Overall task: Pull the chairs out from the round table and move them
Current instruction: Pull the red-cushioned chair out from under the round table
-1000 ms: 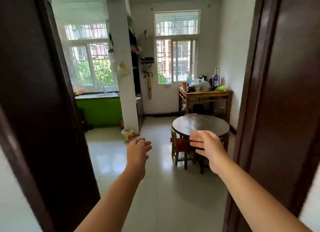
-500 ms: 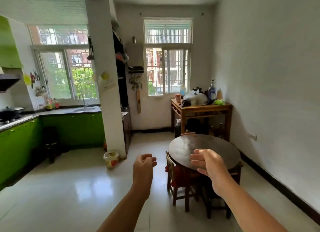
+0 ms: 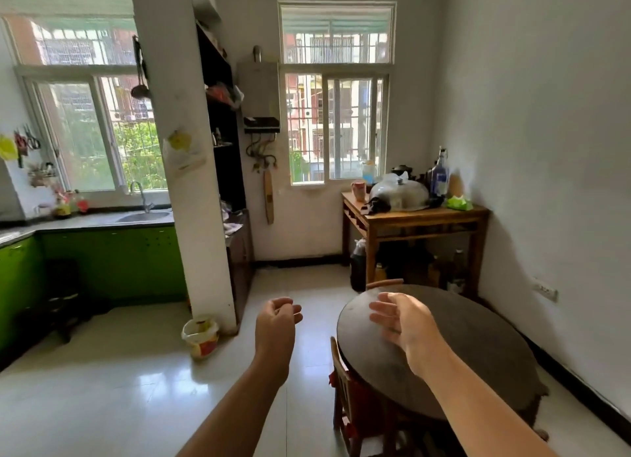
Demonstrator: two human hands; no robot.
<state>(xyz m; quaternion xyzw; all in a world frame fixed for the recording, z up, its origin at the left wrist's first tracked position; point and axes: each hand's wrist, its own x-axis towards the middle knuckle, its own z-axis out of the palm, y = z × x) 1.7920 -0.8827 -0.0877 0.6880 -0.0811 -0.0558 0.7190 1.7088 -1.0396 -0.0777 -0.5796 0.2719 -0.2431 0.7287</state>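
A dark round table (image 3: 478,350) stands at the lower right near the white wall. A wooden chair with a red seat (image 3: 345,391) is tucked under its left side. The curved back of a second chair (image 3: 384,283) shows at the table's far edge. My left hand (image 3: 275,327) hangs in the air left of the table, fingers loosely curled, holding nothing. My right hand (image 3: 404,321) is raised above the table's left part, fingers spread, touching nothing.
A small waste bin (image 3: 201,335) sits by the white pillar (image 3: 184,149). Green kitchen cabinets (image 3: 112,262) with a sink line the left. A wooden side table (image 3: 415,219) with pots and bottles stands under the window. Pale tiled floor stretches to the left.
I have walked through the doorway into the room; the table and chairs are much closer and lower in view. Both hands stay raised and empty.
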